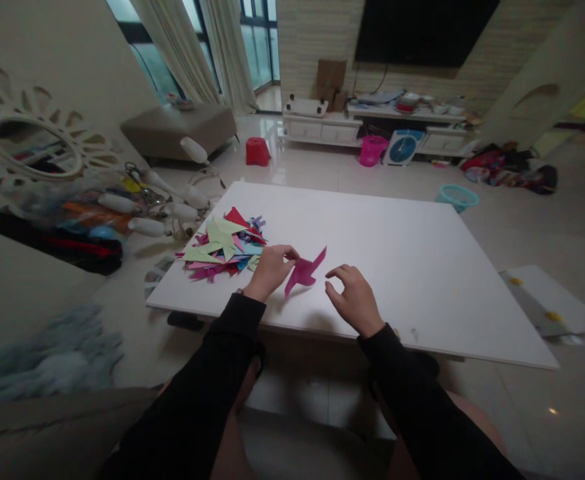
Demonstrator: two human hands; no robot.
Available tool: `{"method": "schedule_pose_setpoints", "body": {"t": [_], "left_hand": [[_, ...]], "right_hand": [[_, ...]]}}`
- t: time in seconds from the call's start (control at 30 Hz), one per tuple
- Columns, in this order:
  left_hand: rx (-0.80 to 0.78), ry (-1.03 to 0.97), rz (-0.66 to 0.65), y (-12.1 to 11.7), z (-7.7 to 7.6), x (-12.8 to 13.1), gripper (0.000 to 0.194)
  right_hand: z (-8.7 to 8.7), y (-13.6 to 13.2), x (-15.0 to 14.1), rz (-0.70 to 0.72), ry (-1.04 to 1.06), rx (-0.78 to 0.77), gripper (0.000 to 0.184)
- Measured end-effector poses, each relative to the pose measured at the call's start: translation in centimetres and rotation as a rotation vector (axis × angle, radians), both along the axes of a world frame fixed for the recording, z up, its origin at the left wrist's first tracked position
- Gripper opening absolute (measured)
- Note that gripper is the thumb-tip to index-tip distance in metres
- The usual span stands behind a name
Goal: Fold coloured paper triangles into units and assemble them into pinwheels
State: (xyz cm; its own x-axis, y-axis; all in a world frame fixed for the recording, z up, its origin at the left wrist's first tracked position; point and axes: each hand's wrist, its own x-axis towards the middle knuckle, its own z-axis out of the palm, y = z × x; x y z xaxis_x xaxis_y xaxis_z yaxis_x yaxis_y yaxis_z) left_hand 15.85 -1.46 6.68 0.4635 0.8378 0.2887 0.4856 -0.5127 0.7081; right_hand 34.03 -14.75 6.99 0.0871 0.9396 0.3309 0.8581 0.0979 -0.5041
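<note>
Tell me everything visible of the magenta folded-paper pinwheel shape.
The magenta pinwheel shape looks like folded paper, with pointed blades spreading from its middle. The left hand pinches its upper-left part, holding it tilted over the white rectangular table, right of the multicoloured paper pile; table contact is unclear. The right hand is apart from it.

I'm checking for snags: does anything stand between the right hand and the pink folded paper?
Nothing visible does: only a gap over the white table separates the right hand from the pink folded paper. The left hand holds it from the opposite side, with the paper pile beyond.
</note>
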Motion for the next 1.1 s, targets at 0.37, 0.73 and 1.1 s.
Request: {"method": "schedule_pose_setpoints", "body": {"t": [0.37, 0.73, 1.1], "left_hand": [[-0.085, -0.162, -0.414, -2.6, 0.4, 1.7, 0.031], [-0.527, -0.611, 0.154, -2.4, -0.3, 4.6, 0.019], [-1.269, -1.127, -0.144, -4.0, 0.8, 6.0, 0.014]], "right_hand": [[-0.6, 0.0, 1.0, -0.013, -0.127, -0.137, 0.019], [1.4, 0.5, 3.4, -0.302, -0.068, 0.131, 0.012], [0.4, 0.0, 1.9, -0.102, -0.115, 0.235, 0.024]]}}
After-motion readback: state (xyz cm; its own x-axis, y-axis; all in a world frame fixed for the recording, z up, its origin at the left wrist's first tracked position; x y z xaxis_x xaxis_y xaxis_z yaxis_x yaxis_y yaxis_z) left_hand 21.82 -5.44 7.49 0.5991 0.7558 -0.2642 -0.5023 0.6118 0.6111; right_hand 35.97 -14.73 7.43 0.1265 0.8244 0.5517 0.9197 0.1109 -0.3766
